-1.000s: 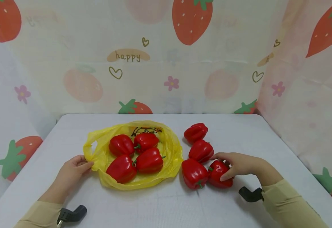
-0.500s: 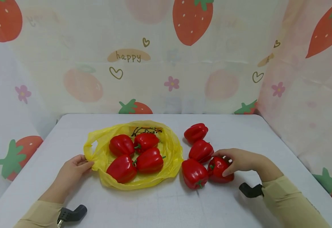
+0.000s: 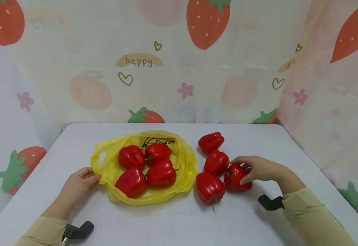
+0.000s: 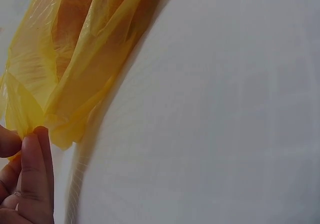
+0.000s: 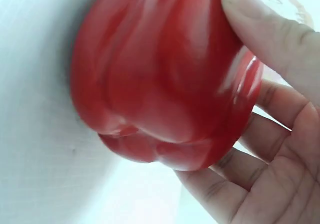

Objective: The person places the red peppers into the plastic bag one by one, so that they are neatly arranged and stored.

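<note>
A yellow plastic bag (image 3: 186, 171) lies spread with its mouth wide, several red bell peppers (image 3: 161, 173) inside it. At the bag's left side my left hand (image 3: 78, 186) pinches the handle between thumb and fingers; the left wrist view shows the gathered yellow film (image 4: 22, 106) at the fingertips. My right hand (image 3: 260, 169) grips a red bell pepper (image 3: 235, 177) from above and the right. In the right wrist view the thumb lies on one side of this pepper (image 5: 160, 78) and the fingers curl round the other; its lobed bottom faces the camera.
Three more red bell peppers stand in a row between the bag and my right hand: a front one (image 3: 210, 188), a middle one (image 3: 216, 162) and a back one (image 3: 211, 142). The white table (image 3: 179, 222) meets a printed cloth backdrop (image 3: 228, 68) behind.
My right hand and the pepper it grips have shifted slightly away from me, toward the back. The middle pepper has moved a little. My left hand and the bag stay in place.
</note>
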{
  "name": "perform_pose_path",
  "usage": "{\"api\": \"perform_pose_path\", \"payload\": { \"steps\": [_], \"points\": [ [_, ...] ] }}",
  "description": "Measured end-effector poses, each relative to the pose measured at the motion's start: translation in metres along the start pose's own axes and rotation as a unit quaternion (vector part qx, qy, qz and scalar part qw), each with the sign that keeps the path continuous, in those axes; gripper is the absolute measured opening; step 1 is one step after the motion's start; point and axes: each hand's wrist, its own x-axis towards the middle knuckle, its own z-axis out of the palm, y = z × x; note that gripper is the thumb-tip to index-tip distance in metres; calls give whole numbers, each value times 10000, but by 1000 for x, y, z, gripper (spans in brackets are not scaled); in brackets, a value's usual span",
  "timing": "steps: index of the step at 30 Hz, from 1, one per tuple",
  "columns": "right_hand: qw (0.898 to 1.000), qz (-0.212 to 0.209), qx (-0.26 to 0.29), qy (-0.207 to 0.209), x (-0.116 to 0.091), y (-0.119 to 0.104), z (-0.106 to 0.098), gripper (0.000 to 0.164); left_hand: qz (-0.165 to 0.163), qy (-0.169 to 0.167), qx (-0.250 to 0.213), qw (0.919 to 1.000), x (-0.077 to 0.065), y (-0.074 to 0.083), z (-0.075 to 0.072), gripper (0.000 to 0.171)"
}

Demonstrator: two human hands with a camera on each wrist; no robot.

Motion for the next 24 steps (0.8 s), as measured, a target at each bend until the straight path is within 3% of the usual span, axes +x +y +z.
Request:
{"api": "perform_pose_path", "payload": {
  "steps": [9,19,24],
  "points": [
    [9998,98,76,139,0,7,4,64,3,33,-10,10000,-1,2,0,52],
    [9982,318,488,129,-4,21,18,89,43,25,-3,10000,0,0,-1,52],
    [9976,394,537,212,-6,21,23,93,-24,13,64,10000,0,1,0,53]
  ]
}}
